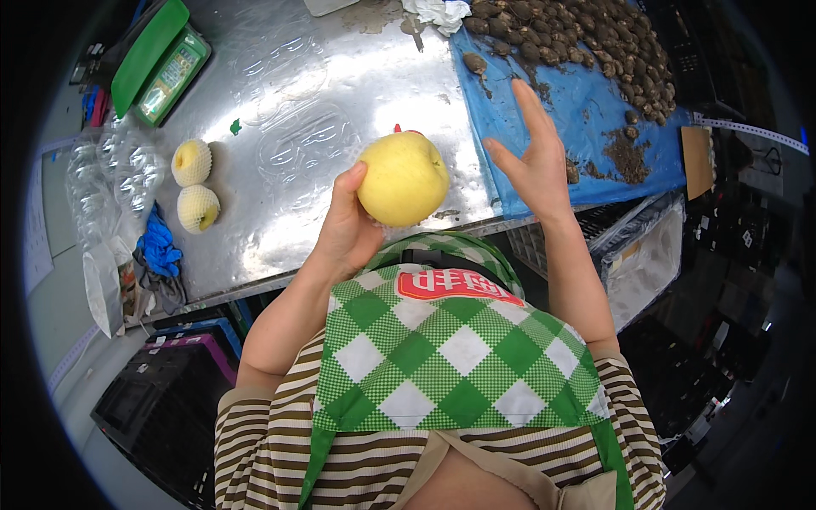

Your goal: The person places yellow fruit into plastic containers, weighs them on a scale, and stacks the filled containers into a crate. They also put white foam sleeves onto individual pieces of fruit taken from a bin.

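Observation:
My left hand (349, 220) holds a large yellow apple (403, 180) above the front part of a metal table (255, 210). A bit of white foam netting (354, 152) shows beside the fruit, and a small red thing peeks out behind it. To the right, my right hand (535, 156) is raised with its fingers apart and nothing in it, over the edge of a blue plastic sheet (542, 115). Two yellow fruits in white foam nets, one (192, 163) behind the other (198, 209), rest on the table at the left.
A green scale (172, 76) stands at the back left. Clear plastic packaging (115, 172) and blue gloves (158, 245) lie at the left edge. Brown, soil-covered tubers (574, 38) are heaped on the sheet. A lined crate (644, 255) stands below right, black crates (159, 408) below left.

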`<state>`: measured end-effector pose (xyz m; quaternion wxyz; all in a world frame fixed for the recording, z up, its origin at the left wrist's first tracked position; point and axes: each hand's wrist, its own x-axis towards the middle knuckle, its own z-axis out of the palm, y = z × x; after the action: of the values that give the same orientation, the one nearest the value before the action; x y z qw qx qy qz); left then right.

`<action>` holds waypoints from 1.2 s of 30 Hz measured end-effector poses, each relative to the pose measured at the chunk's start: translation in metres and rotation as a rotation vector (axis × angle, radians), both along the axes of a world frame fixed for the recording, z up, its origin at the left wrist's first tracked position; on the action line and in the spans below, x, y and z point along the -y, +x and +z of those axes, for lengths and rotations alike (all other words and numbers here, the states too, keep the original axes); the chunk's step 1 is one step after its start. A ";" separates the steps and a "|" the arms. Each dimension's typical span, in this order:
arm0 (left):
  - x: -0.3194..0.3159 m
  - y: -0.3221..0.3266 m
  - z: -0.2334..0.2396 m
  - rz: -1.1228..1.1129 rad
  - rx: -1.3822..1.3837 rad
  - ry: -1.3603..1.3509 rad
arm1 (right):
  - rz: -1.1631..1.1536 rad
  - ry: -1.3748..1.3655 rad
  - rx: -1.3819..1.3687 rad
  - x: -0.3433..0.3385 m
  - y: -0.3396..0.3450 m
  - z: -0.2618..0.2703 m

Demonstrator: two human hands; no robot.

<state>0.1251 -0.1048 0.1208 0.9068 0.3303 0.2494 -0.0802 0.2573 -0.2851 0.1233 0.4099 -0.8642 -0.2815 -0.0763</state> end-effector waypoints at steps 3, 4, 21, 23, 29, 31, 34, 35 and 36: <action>0.002 0.005 0.002 0.010 -0.066 -0.088 | 0.157 0.034 -0.221 0.008 -0.006 -0.001; 0.002 0.006 0.002 0.012 -0.086 -0.138 | 0.246 0.050 -0.287 0.011 -0.006 -0.003; -0.001 0.007 0.009 0.077 0.074 0.086 | 0.523 0.529 -0.974 -0.022 -0.041 -0.007; -0.004 0.002 -0.006 0.170 0.102 0.111 | 0.529 0.597 -1.078 -0.023 -0.045 -0.018; -0.019 -0.005 -0.009 0.024 0.151 0.061 | 0.472 0.454 -1.118 -0.029 -0.047 -0.024; -0.018 -0.008 -0.010 0.011 0.182 0.076 | 0.449 0.354 -1.129 -0.032 -0.045 -0.020; -0.016 -0.012 -0.009 -0.059 0.269 0.199 | 0.423 0.257 -1.111 -0.034 -0.045 -0.020; -0.015 -0.012 -0.008 -0.091 0.305 0.256 | 0.425 0.268 -1.082 -0.035 -0.046 -0.023; -0.013 -0.013 -0.005 -0.098 0.301 0.298 | 0.427 0.278 -1.054 -0.036 -0.047 -0.025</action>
<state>0.1117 -0.0916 0.1153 0.8700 0.4805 0.1039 -0.0361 0.2102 -0.2496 0.0987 0.6106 -0.6477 -0.1947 0.4119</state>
